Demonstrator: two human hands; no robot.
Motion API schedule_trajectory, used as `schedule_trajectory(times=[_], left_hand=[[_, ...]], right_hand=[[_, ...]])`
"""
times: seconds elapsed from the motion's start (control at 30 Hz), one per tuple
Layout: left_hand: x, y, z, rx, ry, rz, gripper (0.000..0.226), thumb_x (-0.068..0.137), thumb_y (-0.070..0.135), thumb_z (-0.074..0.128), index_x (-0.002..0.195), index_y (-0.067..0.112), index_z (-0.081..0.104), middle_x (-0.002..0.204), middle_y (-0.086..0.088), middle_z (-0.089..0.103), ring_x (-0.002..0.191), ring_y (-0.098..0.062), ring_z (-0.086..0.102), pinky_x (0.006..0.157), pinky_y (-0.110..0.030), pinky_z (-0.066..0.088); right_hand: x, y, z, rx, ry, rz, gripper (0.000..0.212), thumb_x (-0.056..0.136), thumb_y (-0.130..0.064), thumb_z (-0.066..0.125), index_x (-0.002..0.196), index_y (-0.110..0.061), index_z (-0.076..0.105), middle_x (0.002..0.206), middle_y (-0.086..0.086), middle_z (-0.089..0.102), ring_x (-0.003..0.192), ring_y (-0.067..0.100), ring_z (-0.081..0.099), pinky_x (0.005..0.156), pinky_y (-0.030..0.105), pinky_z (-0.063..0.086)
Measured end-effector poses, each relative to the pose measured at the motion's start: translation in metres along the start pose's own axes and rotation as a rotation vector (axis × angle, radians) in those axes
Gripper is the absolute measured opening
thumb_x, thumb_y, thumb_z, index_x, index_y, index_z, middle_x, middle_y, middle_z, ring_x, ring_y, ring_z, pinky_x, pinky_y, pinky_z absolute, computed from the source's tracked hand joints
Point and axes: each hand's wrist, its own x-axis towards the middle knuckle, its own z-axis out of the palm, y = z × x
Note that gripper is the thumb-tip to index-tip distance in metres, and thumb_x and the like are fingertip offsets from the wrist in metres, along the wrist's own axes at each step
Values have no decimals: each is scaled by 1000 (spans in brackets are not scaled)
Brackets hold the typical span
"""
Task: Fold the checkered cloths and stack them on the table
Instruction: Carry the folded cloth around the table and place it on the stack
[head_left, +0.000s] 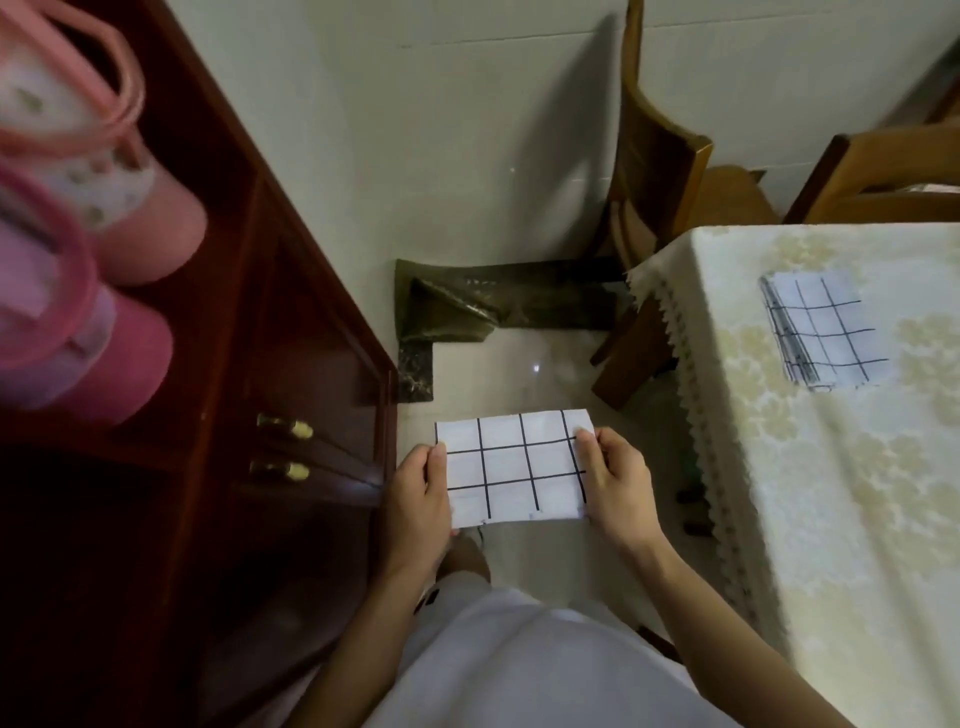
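Note:
A white cloth with a black grid (511, 465), folded into a small rectangle, is held flat in the air in front of me over the floor. My left hand (418, 493) pinches its left edge and my right hand (613, 475) pinches its right edge. On the table (831, 493) to my right lies a stack of folded checkered cloths (823, 332), well apart from both hands.
A dark red wooden cabinet (291, 415) with brass handles stands close on my left, with pink containers (104, 260) on top. Two wooden chairs (660, 171) stand behind the table, which carries a cream lace-edged tablecloth. A dark mat (467, 306) lies on the tiled floor ahead.

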Motion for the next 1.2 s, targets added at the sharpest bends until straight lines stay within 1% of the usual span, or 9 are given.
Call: schedule_trajectory(times=[0.07,0.13,0.3,0.47,0.67,0.77,0.87,1.03,1.2], left_hand=[[48,11,0,36,-40,52,43,104,22,47,62,21,36,53,5,38,48,-8,37,50,-31,27],[96,18,0,67,-64,89,42,104,25,48,63,21,39,55,2,45,52,-17,45,50,-36,40],[188,44,-2,154,-188,107,36,96,56,38,73,33,52,66,1,61,66,-27,65,54,-54,56],[225,82,18,148,-362,73,38,104,31,45,70,17,48,70,-10,57,69,-28,62,41,-36,56],[258,113,62,180,-536,135,33,105,31,42,80,12,52,79,-4,64,73,-17,66,40,-20,49],[272,134,94,205,-618,185,29,105,32,42,83,16,52,86,-1,65,78,-10,67,43,-14,46],[281,159,135,246,-691,244,26,105,34,41,93,15,54,91,0,65,81,-8,66,45,-12,47],[277,205,213,309,-841,363,25,104,35,42,99,15,57,90,7,63,79,-3,64,47,-14,49],[261,240,284,333,-971,430,25,104,34,44,92,19,59,87,4,68,78,-5,67,51,-15,49]], right_hand=[[29,-16,9,5,46,30,42,104,-33,47,77,-1,51,69,12,56,61,19,45,58,40,38],[55,-36,17,23,80,66,39,105,-33,47,81,-3,56,74,11,61,66,25,52,61,41,43],[107,-71,35,109,167,122,34,105,-33,46,87,-8,60,77,4,61,66,11,51,57,20,39],[138,-73,32,123,297,200,36,105,-35,46,84,-7,58,75,7,59,67,16,51,59,31,39],[162,-62,11,178,418,308,35,105,-33,46,85,-9,59,75,7,59,67,17,51,61,35,39],[178,-53,-5,208,496,346,36,105,-37,45,85,-11,59,76,8,60,72,28,55,63,45,44],[191,-42,-29,265,582,371,37,105,-43,44,88,-14,61,80,7,63,76,29,59,67,48,48],[204,-17,-85,328,748,451,38,105,-39,44,86,-11,60,77,6,61,71,21,56,62,34,43],[208,10,-130,401,858,555,36,105,-38,44,88,-11,60,82,5,63,79,25,57,69,41,46]])
